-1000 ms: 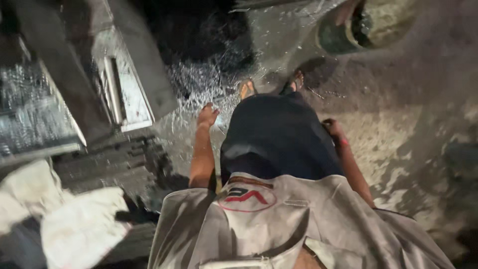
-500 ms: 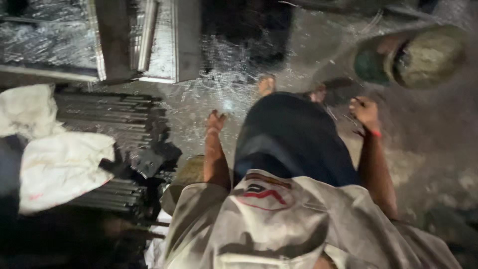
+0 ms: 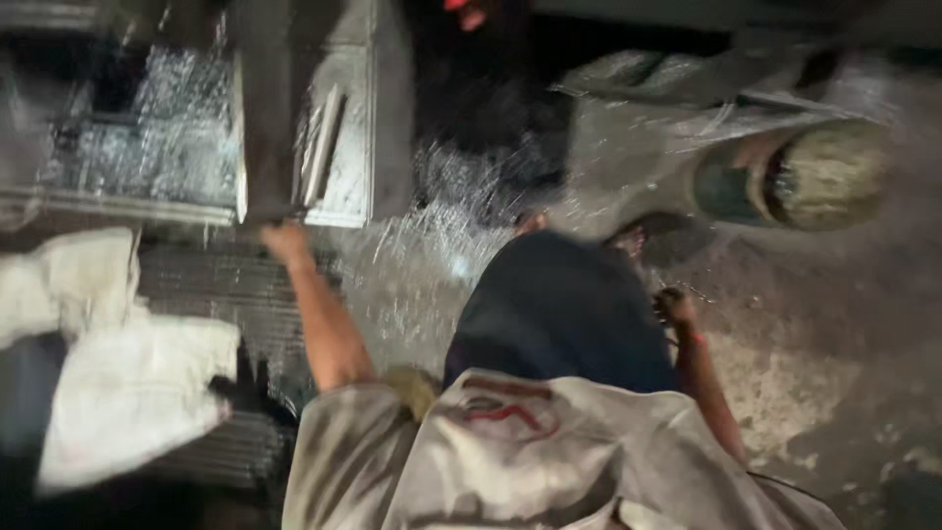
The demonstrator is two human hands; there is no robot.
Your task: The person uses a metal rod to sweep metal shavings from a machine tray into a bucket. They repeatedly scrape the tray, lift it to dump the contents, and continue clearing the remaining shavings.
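Rods (image 3: 211, 294), a dark bundle too blurred to count, lie just below the grey metal frame (image 3: 339, 147). Left hand (image 3: 283, 238) reaches the frame's lower edge; its grip cannot be told. Two white cloths (image 3: 128, 393) lie left of the rods. Right hand (image 3: 675, 306) hangs loosely curled, holding nothing, below one green drum (image 3: 785, 177).

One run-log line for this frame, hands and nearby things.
left hand: reaching to grey metal frame, grip unclear | right hand: hanging by dark trousers, free | nearby: white cloth, stacked metal rods
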